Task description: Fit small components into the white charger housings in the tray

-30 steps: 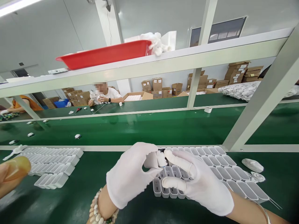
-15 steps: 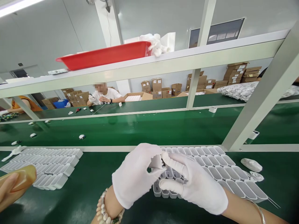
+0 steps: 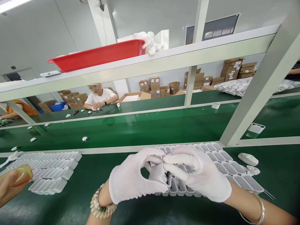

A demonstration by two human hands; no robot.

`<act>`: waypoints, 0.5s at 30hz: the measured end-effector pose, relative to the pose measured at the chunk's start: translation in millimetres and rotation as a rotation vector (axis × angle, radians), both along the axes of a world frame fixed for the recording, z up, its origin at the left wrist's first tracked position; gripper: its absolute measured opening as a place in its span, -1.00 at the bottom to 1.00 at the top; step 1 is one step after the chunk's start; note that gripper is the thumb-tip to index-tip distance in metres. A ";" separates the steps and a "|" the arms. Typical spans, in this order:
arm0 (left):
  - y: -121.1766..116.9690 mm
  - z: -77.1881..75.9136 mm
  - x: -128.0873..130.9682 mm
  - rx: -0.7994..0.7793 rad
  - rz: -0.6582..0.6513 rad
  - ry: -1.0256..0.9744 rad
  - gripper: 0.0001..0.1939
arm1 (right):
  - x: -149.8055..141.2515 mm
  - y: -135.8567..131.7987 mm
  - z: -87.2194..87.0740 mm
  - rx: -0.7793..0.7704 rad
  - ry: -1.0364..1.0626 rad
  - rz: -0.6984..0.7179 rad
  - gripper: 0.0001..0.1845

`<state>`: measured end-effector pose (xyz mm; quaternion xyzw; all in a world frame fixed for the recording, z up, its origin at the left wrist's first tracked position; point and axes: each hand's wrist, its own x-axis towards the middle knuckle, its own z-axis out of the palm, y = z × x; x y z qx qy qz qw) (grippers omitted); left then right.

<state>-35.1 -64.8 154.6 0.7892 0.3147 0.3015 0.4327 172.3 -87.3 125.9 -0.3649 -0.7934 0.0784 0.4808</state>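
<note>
Gloved in white, my left hand (image 3: pixel 128 179) grips a small white plastic housing (image 3: pixel 157 172) between thumb and fingers. The housing is tilted with its open end to the right, and dark parts show inside. My right hand (image 3: pixel 202 176), also gloved, has its fingers closed at that open end, touching the housing; anything small between the fingertips is hidden. Below and behind both hands stand rows of open white housings (image 3: pixel 231 167) on the green table (image 3: pixel 98 187), partly covered by the hands.
More white housings (image 3: pixel 56 170) stand in rows at left, beside another person's hand (image 3: pixel 10 184) holding a yellowish object (image 3: pixel 22 173). A green conveyor (image 3: pixel 140 125) carries small white parts. A slanted post (image 3: pixel 253 81) and shelf (image 3: pixel 164 59) frame the station. Tweezers (image 3: pixel 269 193) lie at right.
The housing has turned so its open end with dark parts now shows. My right fingers have moved onto its edge. The camera view has shifted slightly.
</note>
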 end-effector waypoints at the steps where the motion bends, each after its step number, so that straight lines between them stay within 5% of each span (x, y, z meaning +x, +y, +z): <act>1: 0.3 0.2 0.0 -0.025 0.003 -0.003 -0.33 | 0.4 0.4 -0.7 0.004 -0.013 -0.001 -0.70; 5: -0.6 2.3 0.8 -0.087 0.032 -0.009 -0.35 | 1.9 1.5 -3.5 0.074 -0.085 -0.054 -0.74; 10: -0.7 7.6 5.1 -0.181 0.040 -0.028 -0.35 | 4.2 -0.7 -0.5 0.385 -0.250 -0.110 -0.78; 15: 4.9 6.0 7.3 -0.254 0.034 0.027 -0.19 | 6.4 -4.7 7.2 0.488 -0.491 -0.078 -0.68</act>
